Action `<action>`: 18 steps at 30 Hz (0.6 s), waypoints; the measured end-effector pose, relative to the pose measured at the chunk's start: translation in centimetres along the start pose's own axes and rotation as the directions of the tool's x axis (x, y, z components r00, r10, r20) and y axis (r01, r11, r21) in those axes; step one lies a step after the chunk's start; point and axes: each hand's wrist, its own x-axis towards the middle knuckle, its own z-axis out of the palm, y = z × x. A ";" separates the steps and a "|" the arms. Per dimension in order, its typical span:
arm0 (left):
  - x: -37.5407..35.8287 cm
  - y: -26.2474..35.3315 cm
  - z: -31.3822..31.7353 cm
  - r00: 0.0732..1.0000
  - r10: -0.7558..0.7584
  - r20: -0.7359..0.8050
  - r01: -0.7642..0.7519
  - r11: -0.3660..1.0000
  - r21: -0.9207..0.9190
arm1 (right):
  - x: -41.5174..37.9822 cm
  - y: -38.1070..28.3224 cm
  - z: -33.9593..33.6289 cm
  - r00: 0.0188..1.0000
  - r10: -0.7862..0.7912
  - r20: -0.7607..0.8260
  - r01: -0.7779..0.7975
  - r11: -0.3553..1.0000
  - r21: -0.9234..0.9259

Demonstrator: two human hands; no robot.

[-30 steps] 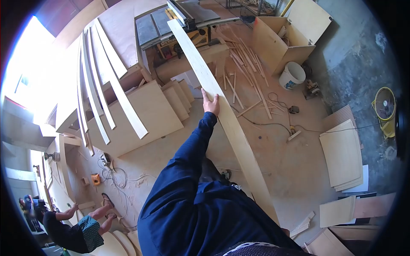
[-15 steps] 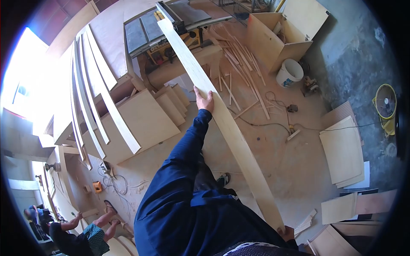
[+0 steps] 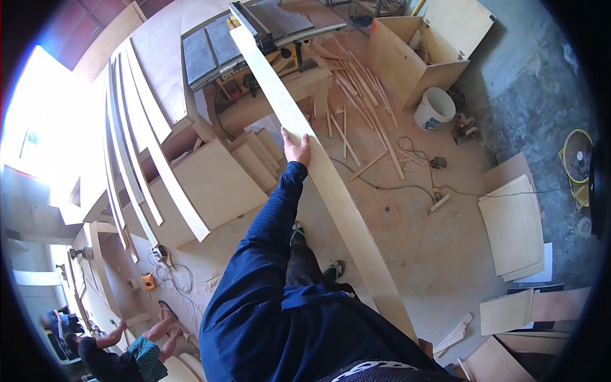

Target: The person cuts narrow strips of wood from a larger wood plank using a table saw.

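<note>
A long pale wooden plank (image 3: pixel 334 191) runs diagonally from the table saw (image 3: pixel 254 63) at the top down to my right side. My left hand (image 3: pixel 297 150) grips its left edge about midway, thumb and fingers wrapped around the wood. At the near end my right hand (image 3: pixel 425 347) shows only as a sliver beside the plank, its fingers mostly hidden; it appears to hold that end. The far end of the plank lies on the saw's table, against the fence (image 3: pixel 251 25).
Several long strips (image 3: pixel 162 159) lie across a plywood cabinet at left. Offcuts (image 3: pixel 366 95) litter the floor near a white bucket (image 3: pixel 435 109), an open plywood box (image 3: pixel 414 57) and a cord (image 3: pixel 407 186). Plywood sheets (image 3: pixel 512 226) lean right. Another person (image 3: pixel 121 350) works at lower left.
The plank has shifted slightly up and left, along with my left hand. My right hand shows less than before at the near end. The camera view has moved a little.
</note>
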 end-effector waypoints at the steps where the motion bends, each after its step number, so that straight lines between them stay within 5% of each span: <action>1: 0.3 -0.1 0.0 1.000 -0.020 0.005 0.020 1.000 0.000 | 0.3 0.2 0.3 1.000 0.002 -0.002 -0.002 1.000 0.003; 18: 10.8 -1.1 0.6 0.999 -0.024 -0.032 0.025 0.999 0.035 | 6.3 -6.1 1.1 0.995 0.053 0.084 -0.054 0.998 0.010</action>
